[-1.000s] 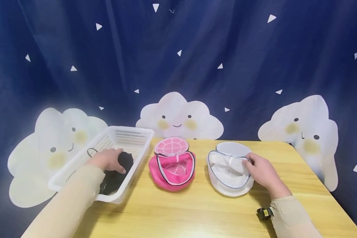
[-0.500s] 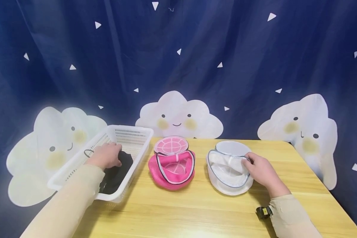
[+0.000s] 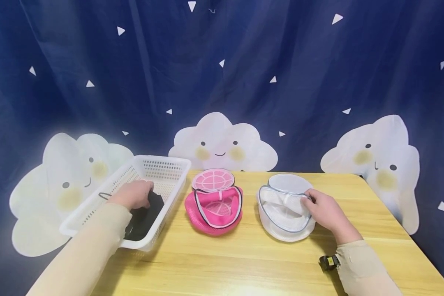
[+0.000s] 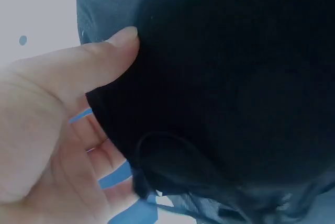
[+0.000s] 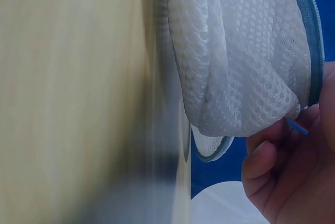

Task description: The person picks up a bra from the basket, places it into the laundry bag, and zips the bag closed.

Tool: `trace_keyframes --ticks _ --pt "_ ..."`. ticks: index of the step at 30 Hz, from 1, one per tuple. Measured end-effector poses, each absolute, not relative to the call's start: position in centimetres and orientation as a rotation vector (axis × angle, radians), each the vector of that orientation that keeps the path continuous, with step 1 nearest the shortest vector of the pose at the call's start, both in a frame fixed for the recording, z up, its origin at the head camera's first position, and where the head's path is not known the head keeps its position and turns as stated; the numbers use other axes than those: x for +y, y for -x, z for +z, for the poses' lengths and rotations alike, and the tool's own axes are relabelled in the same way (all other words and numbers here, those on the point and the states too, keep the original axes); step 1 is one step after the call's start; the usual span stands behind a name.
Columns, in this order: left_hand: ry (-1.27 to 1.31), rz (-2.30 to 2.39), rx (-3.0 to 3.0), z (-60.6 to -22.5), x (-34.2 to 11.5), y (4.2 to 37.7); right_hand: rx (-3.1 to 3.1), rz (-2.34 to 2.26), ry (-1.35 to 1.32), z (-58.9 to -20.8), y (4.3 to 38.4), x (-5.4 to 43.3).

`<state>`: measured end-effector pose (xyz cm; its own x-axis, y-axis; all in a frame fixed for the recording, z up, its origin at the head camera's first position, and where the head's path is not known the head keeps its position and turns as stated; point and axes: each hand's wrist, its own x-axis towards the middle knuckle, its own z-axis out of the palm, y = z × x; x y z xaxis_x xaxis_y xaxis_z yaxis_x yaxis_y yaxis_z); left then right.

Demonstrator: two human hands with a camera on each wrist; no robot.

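Observation:
My left hand [image 3: 133, 195] reaches into the white slotted plastic basket [image 3: 188, 165] at the left. It pinches the edge of a black garment [image 4: 225, 77] with thin straps, thumb on top and fingers beneath in the left wrist view. At the right, my right hand [image 3: 326, 210] grips the zipped rim of a white mesh laundry bag [image 3: 285, 233]. The bag's mouth gapes and its round lid [image 3: 290, 183] lies folded back. In the right wrist view the fingers [image 5: 261, 158] curl at the bag's edge.
Between the basket and the white bag sits a pink mesh laundry bag [image 3: 209, 226], unzipped, its lid [image 3: 213, 179] laid back. All stand on a wooden table [image 3: 225, 267]. A dark blue curtain [image 3: 244, 49] with clouds hangs behind. A small black device [image 3: 329, 262] is by the right sleeve.
My left thumb has drawn in from lying spread over the black garment, and the thin strap loop by that hand has shifted left. My right hand and both bags stay put.

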<state>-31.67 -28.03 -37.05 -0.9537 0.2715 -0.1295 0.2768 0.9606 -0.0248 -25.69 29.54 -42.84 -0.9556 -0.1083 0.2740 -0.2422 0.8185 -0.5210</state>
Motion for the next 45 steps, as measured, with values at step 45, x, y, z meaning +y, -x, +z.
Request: trace_keyframes --ticks 45 --pt "-0.471 0.016 3.185 -35.7 -28.1 32.9 -2.805 0.865 -0.283 -42.9 25.7 29.6"
